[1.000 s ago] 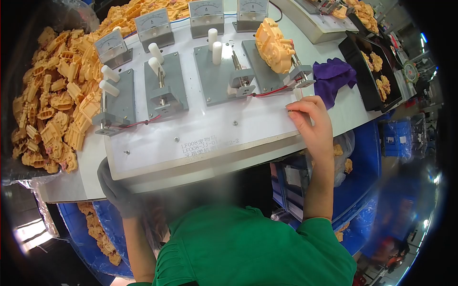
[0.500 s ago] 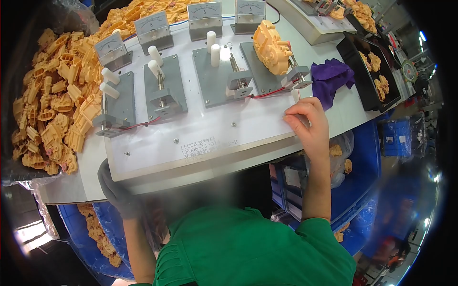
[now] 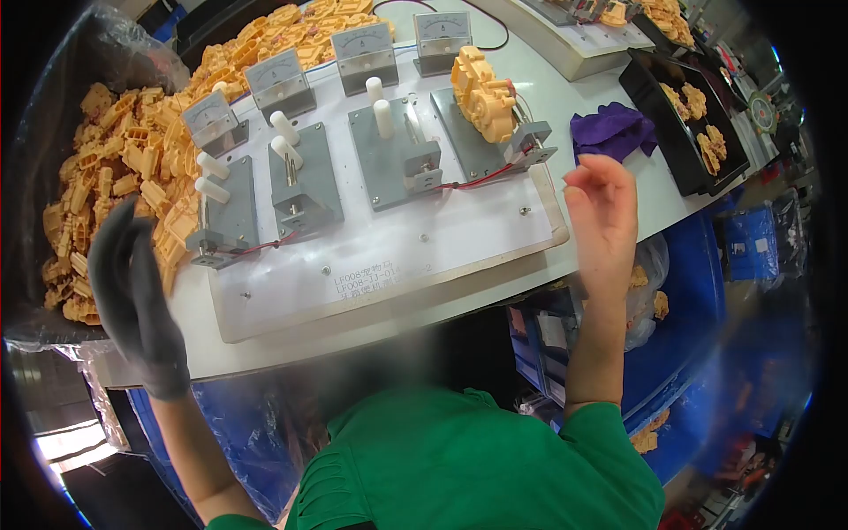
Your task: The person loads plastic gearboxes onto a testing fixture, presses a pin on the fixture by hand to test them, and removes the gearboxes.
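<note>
My left hand (image 3: pixel 139 296), in a grey glove, is raised at the near edge of a heap of yellow-orange plastic housings (image 3: pixel 115 190). Its fingers are apart from the thumb and nothing shows in them. My bare right hand (image 3: pixel 606 212) hovers beyond the right end of the white fixture board (image 3: pixel 477 225), fingers loosely bent, thumb apart, holding nothing visible. Of the grey test stations on the board, the rightmost (image 3: pixel 455 146) carries a yellow gearbox housing (image 3: pixel 483 102), mounted upright. The other stations show bare white pegs (image 3: pixel 382 119) and metal pins.
Analog meters (image 3: pixel 364 49) line the back of the board. Red wires (image 3: pixel 477 184) run along the stations. A purple cloth (image 3: pixel 611 131) lies right of the board, beside a black tray (image 3: pixel 680 132) with several housings. Blue bins (image 3: pixel 676 300) stand below the table.
My left hand has risen from below the table's front edge to the heap at left. My right hand has moved slightly right, and its thumb and finger have parted.
</note>
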A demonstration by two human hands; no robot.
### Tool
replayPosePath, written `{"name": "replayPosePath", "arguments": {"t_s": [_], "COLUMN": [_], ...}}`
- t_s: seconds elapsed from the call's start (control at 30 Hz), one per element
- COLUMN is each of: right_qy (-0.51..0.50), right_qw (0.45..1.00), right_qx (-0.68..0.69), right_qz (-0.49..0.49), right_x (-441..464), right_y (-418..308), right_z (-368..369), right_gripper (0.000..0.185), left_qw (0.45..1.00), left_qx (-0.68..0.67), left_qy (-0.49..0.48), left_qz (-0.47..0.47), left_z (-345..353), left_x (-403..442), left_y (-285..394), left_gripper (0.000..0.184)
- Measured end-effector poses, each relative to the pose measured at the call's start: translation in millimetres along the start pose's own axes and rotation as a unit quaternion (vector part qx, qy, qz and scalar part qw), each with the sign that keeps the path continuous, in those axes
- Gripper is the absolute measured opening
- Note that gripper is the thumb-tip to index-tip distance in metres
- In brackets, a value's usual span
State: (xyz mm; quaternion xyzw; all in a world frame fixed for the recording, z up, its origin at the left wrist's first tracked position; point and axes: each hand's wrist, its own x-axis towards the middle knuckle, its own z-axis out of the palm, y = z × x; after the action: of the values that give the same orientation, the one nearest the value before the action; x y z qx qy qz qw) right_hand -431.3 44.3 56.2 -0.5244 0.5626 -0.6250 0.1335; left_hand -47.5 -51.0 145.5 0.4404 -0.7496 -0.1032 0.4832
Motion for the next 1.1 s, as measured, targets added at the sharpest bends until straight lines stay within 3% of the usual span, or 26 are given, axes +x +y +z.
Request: {"name": "replayPosePath", "arguments": {"t_s": [0.1, 0.13, 0.3, 0.4, 0.47, 0.5, 0.6, 0.73, 0.8, 0.87, 1.1], "right_qy": [-0.014, -0.037, -0.074, -0.084, -0.091, -0.093, -0.118, -0.093, -0.086, -0.030, -0.006], "right_qw": [1.000, 0.999, 0.997, 0.995, 0.994, 0.994, 0.982, 0.984, 0.985, 0.991, 0.994], "right_qx": [0.008, 0.005, 0.008, 0.037, 0.048, 0.050, 0.122, 0.138, 0.137, 0.127, 0.091], "right_qz": [0.018, 0.039, 0.036, 0.039, 0.041, 0.040, 0.079, 0.056, 0.062, 0.007, -0.064], "right_x": [10, 13, 19, 20, 19, 18, 14, 10, 6, 4, 11], "right_y": [-11, -13, -14, -12, -12, -12, -5, -1, 1, 7, 11], "right_z": [9, 11, 16, 18, 19, 17, 10, 10, 12, 17, 23], "right_gripper": [0.034, 0.035, 0.036, 0.031, 0.023, 0.023, 0.017, 0.011, 0.011, 0.011, 0.017], "left_qw": [0.972, 0.941, 0.848, 0.833, 0.780, 0.780, 0.761, 0.732, 0.737, 0.739, 0.759], "left_qx": [0.037, 0.067, 0.040, 0.049, 0.184, 0.186, 0.189, 0.251, 0.260, 0.269, 0.248], "left_qy": [-0.157, -0.188, -0.315, -0.330, -0.401, -0.400, -0.367, -0.411, -0.409, -0.403, -0.374], "left_qz": [0.169, 0.274, 0.425, 0.442, 0.445, 0.443, 0.500, 0.481, 0.472, 0.468, 0.473], "left_z": [43, 63, 164, 202, 213, 220, 236, 231, 227, 224, 229], "left_x": [62, 82, 124, 124, 123, 124, 123, 113, 108, 105, 103], "left_y": [42, 54, 77, 85, 93, 94, 94, 115, 121, 122, 110], "left_gripper": [0.041, 0.045, 0.055, 0.058, 0.047, 0.047, 0.019, 0.025, 0.027, 0.029, 0.030]}}
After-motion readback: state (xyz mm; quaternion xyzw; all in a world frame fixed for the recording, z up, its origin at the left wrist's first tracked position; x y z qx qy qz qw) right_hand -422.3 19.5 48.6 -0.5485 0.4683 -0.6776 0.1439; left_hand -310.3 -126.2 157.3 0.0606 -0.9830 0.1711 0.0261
